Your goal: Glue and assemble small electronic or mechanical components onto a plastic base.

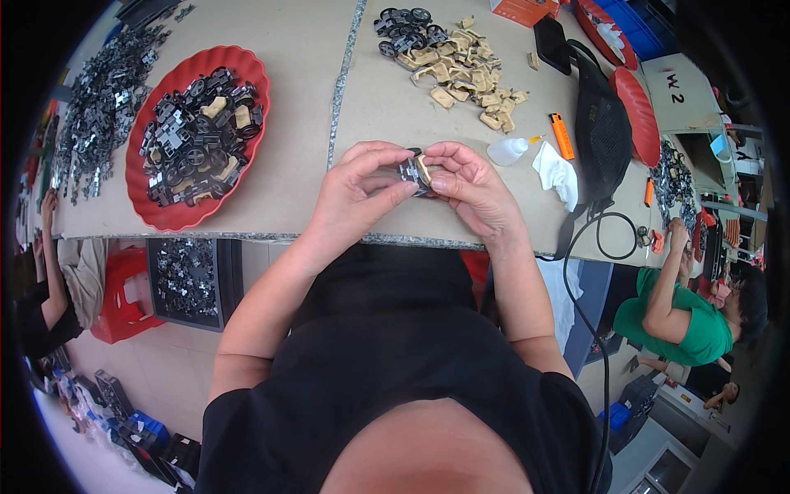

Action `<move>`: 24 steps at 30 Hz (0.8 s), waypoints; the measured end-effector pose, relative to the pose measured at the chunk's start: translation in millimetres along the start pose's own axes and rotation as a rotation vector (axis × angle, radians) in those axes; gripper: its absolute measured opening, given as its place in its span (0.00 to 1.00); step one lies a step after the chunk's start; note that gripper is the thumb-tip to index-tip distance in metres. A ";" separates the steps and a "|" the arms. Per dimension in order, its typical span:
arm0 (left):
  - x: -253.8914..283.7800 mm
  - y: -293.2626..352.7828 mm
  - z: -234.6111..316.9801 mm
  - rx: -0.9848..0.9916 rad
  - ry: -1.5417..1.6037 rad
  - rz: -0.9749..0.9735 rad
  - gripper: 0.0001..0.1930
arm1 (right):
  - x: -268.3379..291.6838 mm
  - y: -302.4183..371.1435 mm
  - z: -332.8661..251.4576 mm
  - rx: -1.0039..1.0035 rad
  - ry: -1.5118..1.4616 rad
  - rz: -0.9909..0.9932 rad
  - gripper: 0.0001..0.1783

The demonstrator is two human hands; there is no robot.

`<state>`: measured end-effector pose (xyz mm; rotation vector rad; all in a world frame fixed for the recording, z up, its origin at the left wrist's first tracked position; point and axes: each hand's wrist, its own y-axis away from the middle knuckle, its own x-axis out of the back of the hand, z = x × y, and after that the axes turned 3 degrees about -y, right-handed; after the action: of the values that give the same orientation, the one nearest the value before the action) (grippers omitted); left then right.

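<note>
Above the table's front edge, my left hand (362, 183) pinches a small black-and-silver toy car chassis (409, 171) between thumb and fingers. My right hand (471, 185) is closed on a tan plastic part (424, 167), which sits against the chassis. The fingers partly cover both pieces, so how they join cannot be told. Left of my hands stands a scalloped red tray (185, 218) heaped with black wheeled chassis and a few tan parts. Beyond my hands lies a loose pile of tan parts (469, 74), with several black wheeled pieces (407, 31) at its far left.
Right of my hands are a white squeeze bottle (506, 151), an orange-handled tool (562, 136), crumpled white tissue (556, 174) and a black bag (601, 123). A black cable (594, 329) hangs over the edge. Small parts (107, 99) cover the far left. A person in green (683, 321) works at right.
</note>
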<state>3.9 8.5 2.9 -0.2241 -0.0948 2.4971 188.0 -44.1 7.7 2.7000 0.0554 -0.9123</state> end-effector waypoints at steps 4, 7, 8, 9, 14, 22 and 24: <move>0.8 0.7 1.1 -0.001 -0.002 0.019 0.16 | -1.4 -5.0 -7.7 -0.109 -0.001 0.014 0.19; 0.7 0.0 2.9 0.014 -0.006 0.008 0.16 | -1.5 -6.6 -9.2 -0.130 0.012 0.026 0.18; 0.3 -0.1 3.2 0.019 -0.003 0.003 0.16 | -1.0 -6.0 -9.0 -0.130 0.018 0.033 0.18; 1.0 0.2 3.9 0.021 -0.025 0.008 0.16 | -0.9 -7.0 -8.6 -0.131 0.025 0.032 0.18; 0.7 1.0 7.6 0.046 -0.105 0.007 0.16 | -2.0 -8.8 -10.5 -0.148 0.091 0.048 0.18; 4.1 1.5 3.8 0.064 -0.131 0.034 0.16 | -6.8 -10.7 -13.5 -0.118 0.162 0.065 0.19; 3.1 1.9 3.2 0.060 -0.130 0.036 0.16 | -4.7 -10.6 -12.3 -0.103 0.183 0.061 0.19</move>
<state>-0.3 8.8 5.4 -0.0384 -0.0692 2.5450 190.2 -30.3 17.0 2.6657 0.0558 -0.6251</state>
